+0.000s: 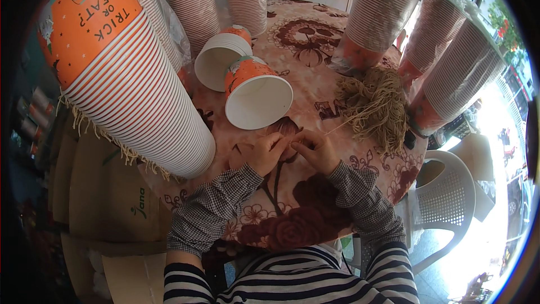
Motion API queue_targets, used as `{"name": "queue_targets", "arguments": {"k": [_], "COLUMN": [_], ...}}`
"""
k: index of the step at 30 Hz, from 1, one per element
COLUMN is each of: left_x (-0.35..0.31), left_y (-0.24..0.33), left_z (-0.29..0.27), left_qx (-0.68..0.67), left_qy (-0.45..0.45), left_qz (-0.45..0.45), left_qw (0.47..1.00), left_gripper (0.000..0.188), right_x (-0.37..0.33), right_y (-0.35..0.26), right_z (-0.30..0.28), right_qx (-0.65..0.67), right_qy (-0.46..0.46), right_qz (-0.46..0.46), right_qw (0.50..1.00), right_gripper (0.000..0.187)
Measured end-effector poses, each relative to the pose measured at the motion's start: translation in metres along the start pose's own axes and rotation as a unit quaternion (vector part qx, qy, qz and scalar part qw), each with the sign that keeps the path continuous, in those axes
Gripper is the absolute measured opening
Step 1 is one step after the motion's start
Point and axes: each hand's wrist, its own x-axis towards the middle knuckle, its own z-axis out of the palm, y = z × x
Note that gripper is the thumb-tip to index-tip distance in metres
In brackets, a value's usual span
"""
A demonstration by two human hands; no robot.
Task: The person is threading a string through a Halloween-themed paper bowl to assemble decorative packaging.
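Note:
My left hand (266, 152) and my right hand (316, 150) meet at the middle of a round table covered with a flowered cloth (292, 214). Between their fingertips both hands pinch a thin tan string (336, 129) that runs up to a tangled heap of the same string (376, 107) on the right. Just beyond my hands an orange paper cup (256, 94) lies on its side with its white mouth toward me. Behind that cup lies a short nested stack of cups (221, 56).
A long stack of orange cups (126, 79) leans across the left, with strings hanging from it. More wrapped cup stacks (382, 17) stand at the back and right. A white plastic chair (450, 197) is at the right, cardboard boxes (107, 191) at the left.

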Motion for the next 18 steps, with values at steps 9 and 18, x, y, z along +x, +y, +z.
{"name": "queue_targets", "arguments": {"k": [9, 18], "left_x": [0.004, 0.005], "left_y": [0.001, 0.006], "left_z": [0.003, 0.002], "left_qx": [0.075, 0.202], "left_qy": [0.032, 0.094], "left_qz": [0.067, 0.226], "left_qw": [0.994, 0.948], "left_gripper": [0.009, 0.012], "right_x": [-0.001, -0.002], "right_y": [0.013, 0.011], "right_z": [0.001, 0.003], "right_qx": [-0.066, -0.086], "right_qy": [0.056, 0.053], "right_qz": [-0.045, 0.001], "right_qw": [0.995, 0.995], "right_gripper": [0.016, 0.017]}}
